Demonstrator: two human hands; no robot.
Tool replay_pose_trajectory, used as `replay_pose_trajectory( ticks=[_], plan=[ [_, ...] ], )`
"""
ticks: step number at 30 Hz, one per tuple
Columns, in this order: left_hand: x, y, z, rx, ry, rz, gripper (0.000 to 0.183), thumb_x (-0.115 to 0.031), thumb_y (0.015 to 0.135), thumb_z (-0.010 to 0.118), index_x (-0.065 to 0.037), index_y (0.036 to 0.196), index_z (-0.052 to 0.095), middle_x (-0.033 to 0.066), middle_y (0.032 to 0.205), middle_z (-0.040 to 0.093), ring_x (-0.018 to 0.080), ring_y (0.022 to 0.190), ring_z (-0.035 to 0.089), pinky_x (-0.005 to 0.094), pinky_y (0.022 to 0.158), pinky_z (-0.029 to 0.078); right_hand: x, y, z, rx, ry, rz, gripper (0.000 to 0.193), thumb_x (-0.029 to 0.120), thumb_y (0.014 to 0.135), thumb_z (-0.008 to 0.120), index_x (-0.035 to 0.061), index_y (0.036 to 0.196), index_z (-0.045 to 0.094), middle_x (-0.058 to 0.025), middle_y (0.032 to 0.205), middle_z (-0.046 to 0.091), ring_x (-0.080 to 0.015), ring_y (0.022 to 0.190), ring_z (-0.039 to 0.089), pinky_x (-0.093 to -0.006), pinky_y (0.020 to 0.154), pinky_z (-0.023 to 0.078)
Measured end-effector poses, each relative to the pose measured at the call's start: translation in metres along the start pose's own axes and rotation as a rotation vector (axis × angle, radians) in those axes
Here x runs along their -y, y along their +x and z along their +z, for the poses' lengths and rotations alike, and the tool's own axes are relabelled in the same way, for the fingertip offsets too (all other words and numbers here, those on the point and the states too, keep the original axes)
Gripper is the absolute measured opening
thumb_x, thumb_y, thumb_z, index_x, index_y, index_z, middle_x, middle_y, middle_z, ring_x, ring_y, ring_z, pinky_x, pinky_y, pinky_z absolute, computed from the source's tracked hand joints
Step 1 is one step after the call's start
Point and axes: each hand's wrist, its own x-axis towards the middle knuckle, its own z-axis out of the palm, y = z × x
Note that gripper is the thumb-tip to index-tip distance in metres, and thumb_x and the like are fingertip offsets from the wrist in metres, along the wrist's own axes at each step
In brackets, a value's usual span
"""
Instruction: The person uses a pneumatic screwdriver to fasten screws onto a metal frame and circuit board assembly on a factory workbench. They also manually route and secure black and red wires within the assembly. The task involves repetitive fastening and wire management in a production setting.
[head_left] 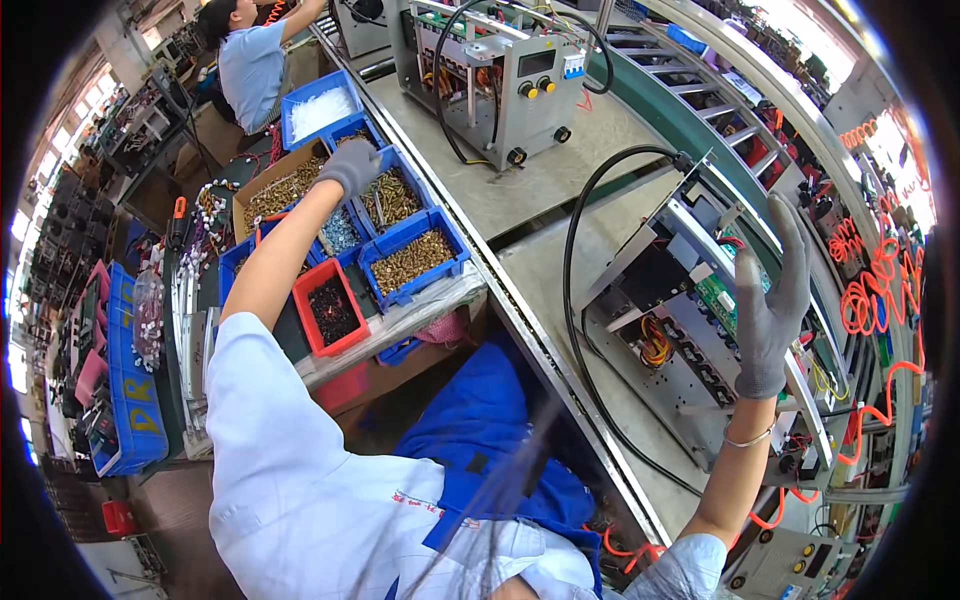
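My left hand [350, 167], in a grey glove, reaches over the blue bins at the far end of my arm. Its fingers point down at the edge of a blue bin of brass-coloured screws [391, 199], and their tips are hidden. On the right, my gloved right hand [775, 305] is raised with thumb and fingers apart, holding nothing. It is beside an open metal machine chassis [690, 340] with green circuit boards, bundled wires and a thick black cable [571, 290]. Whether the hand touches the frame I cannot tell.
Nearer stand a blue bin of small brass parts [412, 262] and a red bin of dark screws [333, 308]. Another chassis [500, 90] with a front panel stands farther along the metal conveyor. A person [250, 70] works at the far left. Orange coiled hoses [875, 290] hang at right.
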Motion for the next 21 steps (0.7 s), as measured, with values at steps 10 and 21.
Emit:
replay_pose_trajectory(
  ticks=[10, 21],
  plan=[
    [-0.326, -0.122, -0.028, 0.773, -0.376, 0.933, 0.042, -0.039, 0.097, 0.049, -0.003, 0.1, 0.069, -0.0006, 0.068, 0.06, 0.0027, 0.052, 0.05, 0.0163, 0.042, 0.037, -0.003, -0.004, -0.007, 0.167, 0.357, 0.152, 0.038, 0.007, 0.09, 0.053, -0.0004, 0.127, 0.058, -0.0135, 0.114, 0.064, -0.0197, 0.103, 0.062, -0.032, 0.092, 0.047],
    [-0.383, -0.109, 0.009, 0.912, -0.378, 1.006, 0.037, -0.039, 0.095, 0.057, -0.004, 0.097, 0.067, -0.0007, 0.063, 0.058, 0.0042, 0.049, 0.053, 0.0171, 0.041, 0.038, -0.007, -0.003, -0.01, 0.082, 0.14, 0.017, 0.028, 0.006, 0.091, 0.057, 0.0013, 0.117, 0.064, -0.0135, 0.1, 0.066, -0.0176, 0.087, 0.065, -0.0289, 0.078, 0.051]
  ],
)
